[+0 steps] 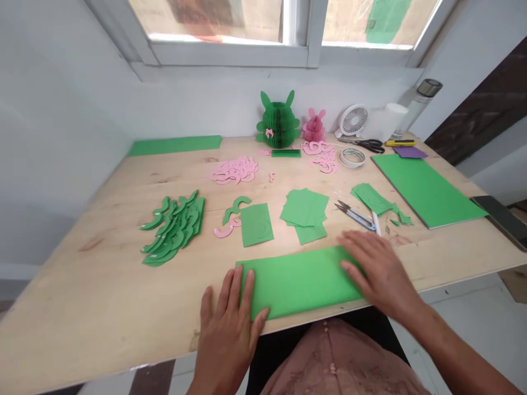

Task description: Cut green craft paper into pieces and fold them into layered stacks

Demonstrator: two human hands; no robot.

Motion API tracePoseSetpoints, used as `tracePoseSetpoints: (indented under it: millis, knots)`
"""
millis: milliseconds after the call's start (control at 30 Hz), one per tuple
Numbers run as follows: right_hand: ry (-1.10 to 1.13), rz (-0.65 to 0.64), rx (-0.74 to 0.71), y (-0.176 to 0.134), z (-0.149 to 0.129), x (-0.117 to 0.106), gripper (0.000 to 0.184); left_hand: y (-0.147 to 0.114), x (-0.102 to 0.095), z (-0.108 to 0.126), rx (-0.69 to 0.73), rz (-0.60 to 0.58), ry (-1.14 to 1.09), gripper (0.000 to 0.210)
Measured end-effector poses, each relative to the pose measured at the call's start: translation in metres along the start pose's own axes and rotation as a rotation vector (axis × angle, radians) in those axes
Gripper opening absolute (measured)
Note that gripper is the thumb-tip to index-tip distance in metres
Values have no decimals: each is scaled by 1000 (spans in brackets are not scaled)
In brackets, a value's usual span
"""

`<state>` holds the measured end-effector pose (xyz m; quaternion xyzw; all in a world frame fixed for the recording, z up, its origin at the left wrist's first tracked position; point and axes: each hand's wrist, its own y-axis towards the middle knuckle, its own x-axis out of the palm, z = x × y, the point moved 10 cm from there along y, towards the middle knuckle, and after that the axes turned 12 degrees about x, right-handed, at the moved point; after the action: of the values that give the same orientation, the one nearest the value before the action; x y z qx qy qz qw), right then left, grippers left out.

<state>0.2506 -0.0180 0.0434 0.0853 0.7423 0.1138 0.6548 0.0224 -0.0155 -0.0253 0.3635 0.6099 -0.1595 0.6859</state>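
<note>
A folded-looking strip of bright green paper lies flat along the table's front edge. My left hand rests with fingers spread on its left end, the thumb at the lower edge. My right hand lies over the right end, fingers stretched out and a little blurred; it hides that end. Just beyond the strip are a green paper square with a faint curved outline and a loose stack of green squares. Blue-handled thread snips lie close to my right fingertips.
Curved green cutouts are heaped at left, pink cutouts farther back. By the wall stand a green honeycomb paper figure, a pink one and a small fan. Green sheets and a phone lie at right.
</note>
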Motion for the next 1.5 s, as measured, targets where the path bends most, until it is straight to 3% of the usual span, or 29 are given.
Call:
tracePoseSetpoints:
  millis: [133,200,267,367,500,600,700,800,1500]
  knots:
    - [-20,168,206,21,87,-24,34,1,-1,0,10,13,18,64]
    - [-32,199,235,26,100,-35,34,1,0,0,16,22,30,64]
    - [-26,280,188,25,82,-55,34,0,1,0,17,23,35,63]
    - [58,257,-20,12,5,-64,41,0,3,0,6,2,39,61]
    - [192,-31,-336,-20,-108,-22,38,0,6,1,-15,-87,63,59]
    - [176,-100,-432,-40,-146,14,38,1,8,2,-38,-169,67,58]
    - [122,-123,-442,-47,-151,42,39,1,8,0,-84,-206,62,57]
    - [80,-127,-445,-50,-147,52,42,2,7,0,-109,-207,52,58]
    - [54,-145,-457,-58,-144,60,53,1,7,0,-102,-224,49,55]
